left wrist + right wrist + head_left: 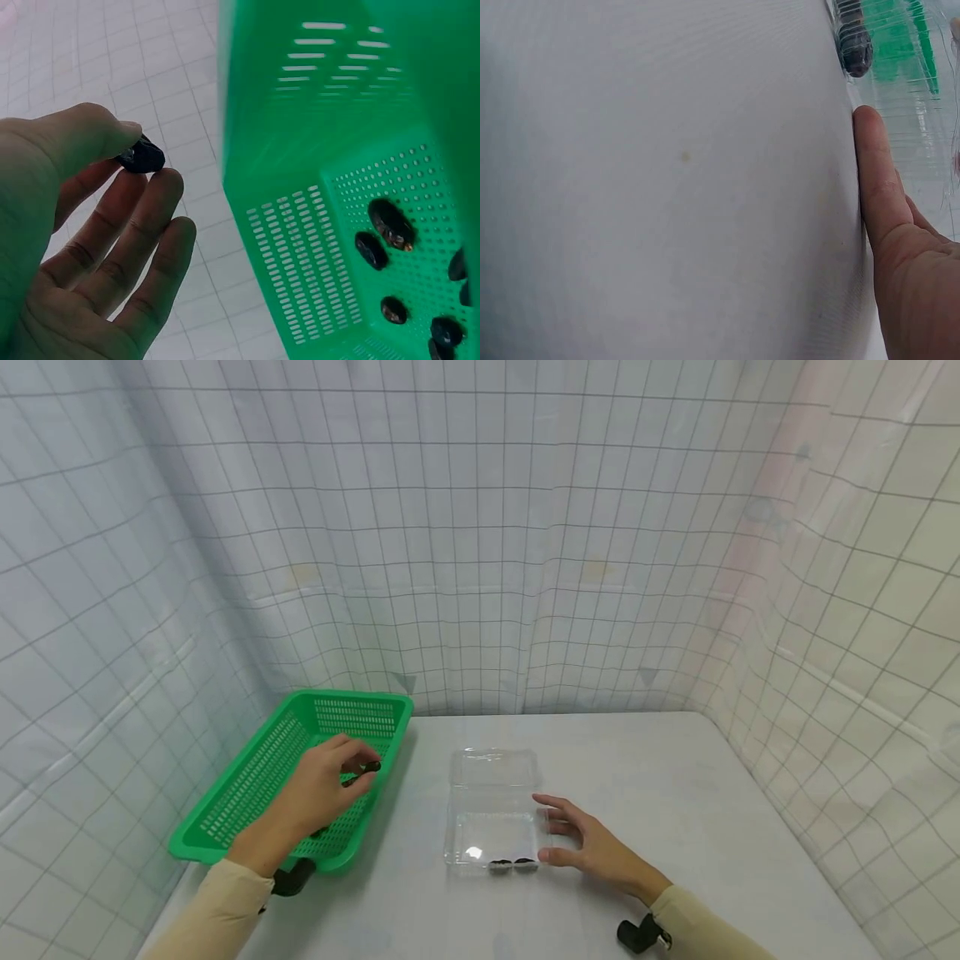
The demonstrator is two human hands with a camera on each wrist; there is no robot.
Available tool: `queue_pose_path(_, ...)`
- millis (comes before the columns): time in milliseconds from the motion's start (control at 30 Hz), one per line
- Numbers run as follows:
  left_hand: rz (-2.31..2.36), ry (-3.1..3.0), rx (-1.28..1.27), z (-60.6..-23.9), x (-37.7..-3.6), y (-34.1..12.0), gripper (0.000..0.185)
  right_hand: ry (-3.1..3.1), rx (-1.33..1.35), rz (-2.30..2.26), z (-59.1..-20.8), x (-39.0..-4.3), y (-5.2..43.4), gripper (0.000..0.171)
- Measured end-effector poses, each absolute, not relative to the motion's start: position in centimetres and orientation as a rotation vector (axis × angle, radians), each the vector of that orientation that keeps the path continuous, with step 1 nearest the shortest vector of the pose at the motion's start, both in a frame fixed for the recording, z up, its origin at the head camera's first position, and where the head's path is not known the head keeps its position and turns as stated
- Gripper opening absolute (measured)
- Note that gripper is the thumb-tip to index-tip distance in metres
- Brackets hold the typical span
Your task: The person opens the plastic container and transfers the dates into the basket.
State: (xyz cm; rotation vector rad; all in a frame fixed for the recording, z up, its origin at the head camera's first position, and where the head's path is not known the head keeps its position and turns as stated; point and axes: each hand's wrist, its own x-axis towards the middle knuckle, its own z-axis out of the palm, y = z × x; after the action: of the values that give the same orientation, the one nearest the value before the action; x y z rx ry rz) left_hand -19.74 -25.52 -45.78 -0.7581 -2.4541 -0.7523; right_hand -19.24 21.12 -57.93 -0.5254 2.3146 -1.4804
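My left hand (318, 785) is raised over the green basket (405, 714), pinching a dark, shiny date (144, 156) between thumb and fingertips. Several more dates (390, 223) lie scattered on the basket's perforated floor in the left wrist view. On the table a clear plastic clamshell box (448, 839) stands with its lid (493, 767) folded back, away from me. Two dates (500, 866) sit side by side in its near right corner. My right hand (588, 847) is at the box's right side, thumb and fingers spread and loosely bent, holding nothing.
The white table (637, 760) carries the basket at left and the box near the middle. Grid-patterned white curtains (480, 568) hang behind and on both sides. Part of the basket's left side lies close to the left curtain.
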Motion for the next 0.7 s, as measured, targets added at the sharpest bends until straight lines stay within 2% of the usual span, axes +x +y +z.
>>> queue_pose_path(700,-0.661,-2.794,-0.574,-46.1,-20.2,-28.2,0.018,2.302,-0.520,-1.488,-57.8,-19.2,21.0,0.085)
